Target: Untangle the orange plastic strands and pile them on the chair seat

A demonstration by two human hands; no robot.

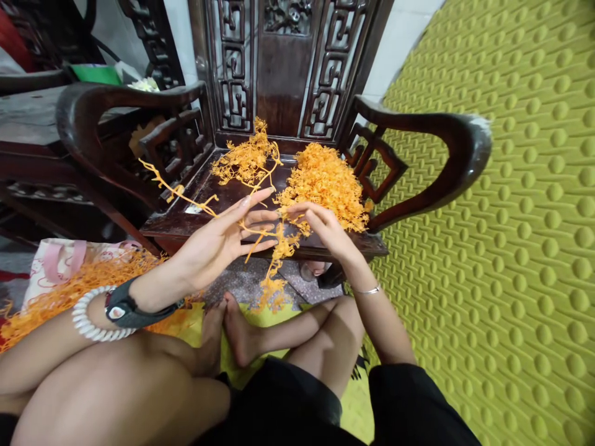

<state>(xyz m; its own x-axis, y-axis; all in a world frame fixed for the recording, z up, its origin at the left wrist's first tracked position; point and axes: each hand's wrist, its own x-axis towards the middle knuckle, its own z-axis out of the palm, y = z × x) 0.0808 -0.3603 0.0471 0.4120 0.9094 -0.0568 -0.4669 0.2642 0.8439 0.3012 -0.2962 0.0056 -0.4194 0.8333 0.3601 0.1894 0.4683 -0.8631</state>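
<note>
My left hand [227,226] holds an orange branching plastic-looking stem [179,191], its fingers spread around it. One bare end sticks out to the upper left. From the fingers a frilly orange sprig [274,291] hangs down past the seat's front edge. My right hand [325,229] is beside it, fingers bent and closed at the sprig's upper part; the exact pinch point is partly hidden. Just beyond my right hand lies a dense heap of curly orange pieces [325,183]. A looser frilly orange bunch [246,158] rests behind my left hand.
The work lies on a dark carved wooden chair [214,179] with curved armrests. At left, a white bag with pink handles [60,263] stands by a big orange pile [102,272]. A yellow-green studded mat [511,217] covers the right side. A green container [95,74] stands upper left.
</note>
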